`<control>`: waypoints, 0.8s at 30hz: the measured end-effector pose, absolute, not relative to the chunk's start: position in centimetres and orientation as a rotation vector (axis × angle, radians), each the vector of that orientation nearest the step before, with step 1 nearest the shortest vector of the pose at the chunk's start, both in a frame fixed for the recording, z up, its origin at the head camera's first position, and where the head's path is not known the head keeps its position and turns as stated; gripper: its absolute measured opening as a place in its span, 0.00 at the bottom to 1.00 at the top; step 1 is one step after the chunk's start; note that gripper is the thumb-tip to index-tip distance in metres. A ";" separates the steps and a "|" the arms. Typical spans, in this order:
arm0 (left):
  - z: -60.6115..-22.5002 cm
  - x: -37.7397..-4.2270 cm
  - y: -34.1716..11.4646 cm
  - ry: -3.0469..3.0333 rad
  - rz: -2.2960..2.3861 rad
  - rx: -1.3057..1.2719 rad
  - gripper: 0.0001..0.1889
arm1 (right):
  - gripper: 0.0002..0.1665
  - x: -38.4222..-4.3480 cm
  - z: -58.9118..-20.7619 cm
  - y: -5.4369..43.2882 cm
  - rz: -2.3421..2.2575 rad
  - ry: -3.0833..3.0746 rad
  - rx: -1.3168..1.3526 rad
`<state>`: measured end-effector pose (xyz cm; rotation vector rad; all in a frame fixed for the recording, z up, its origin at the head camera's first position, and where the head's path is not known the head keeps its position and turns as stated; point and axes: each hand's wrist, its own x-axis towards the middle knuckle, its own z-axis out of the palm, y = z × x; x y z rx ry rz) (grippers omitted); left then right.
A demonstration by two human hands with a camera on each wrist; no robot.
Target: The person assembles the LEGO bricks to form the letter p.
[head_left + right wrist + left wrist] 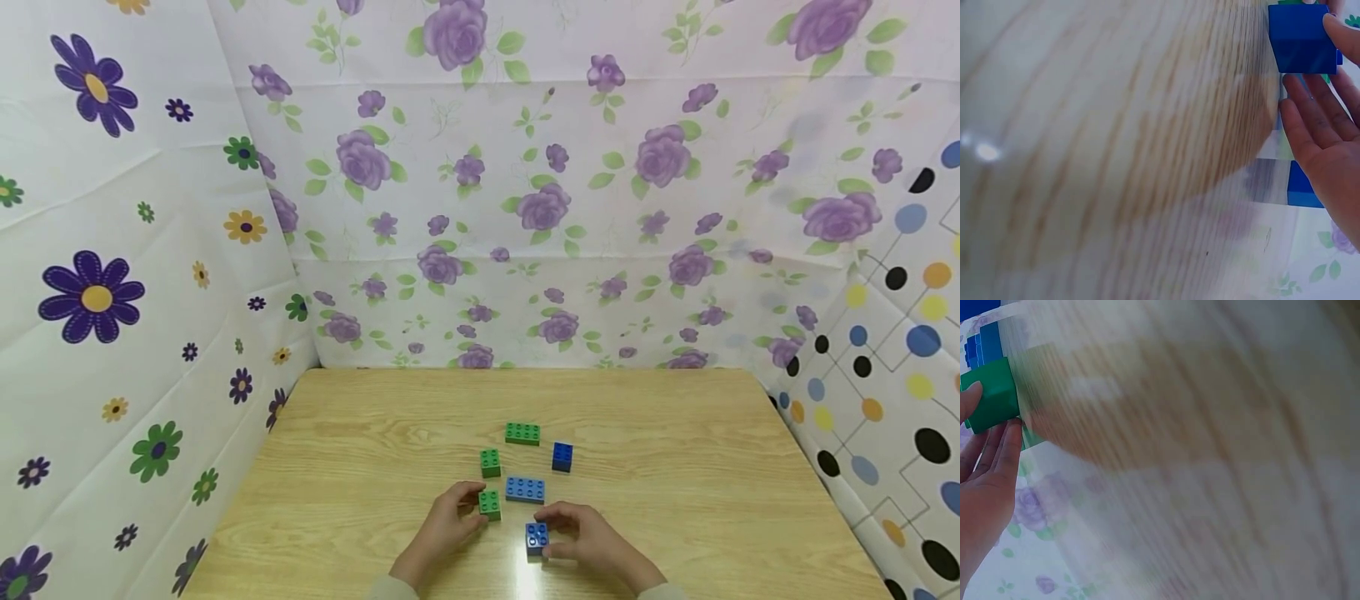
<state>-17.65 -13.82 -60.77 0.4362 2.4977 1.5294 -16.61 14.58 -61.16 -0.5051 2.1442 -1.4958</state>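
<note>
My left hand pinches a square green building brick between thumb and fingers; its studs face up. In the left wrist view the thumb lies on one side of this green brick, with the fingers at the opposite side. To the right, my right hand pinches a square dark blue brick, closer to the front edge. The right wrist view shows the thumb on that blue brick and the fingertips near its other side. The two held bricks stand apart, both upright at the table surface.
Just beyond the hands lies a long light blue brick. Behind it are another square green brick, a long green brick and a second dark blue brick. Patterned cloths enclose the wooden table at back and sides.
</note>
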 end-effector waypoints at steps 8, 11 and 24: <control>-60.6 -17.5 -13.9 2.478 1.559 0.421 0.23 | 0.23 -16.6 -61.1 14.4 -1.491 2.159 -0.514; -60.6 -17.6 -13.9 2.476 1.557 0.415 0.22 | 0.22 -16.6 -61.1 14.3 -1.501 2.151 -0.515; -60.6 -17.5 -13.8 2.499 1.550 0.420 0.20 | 0.20 -16.9 -61.1 14.0 -1.500 2.206 -0.475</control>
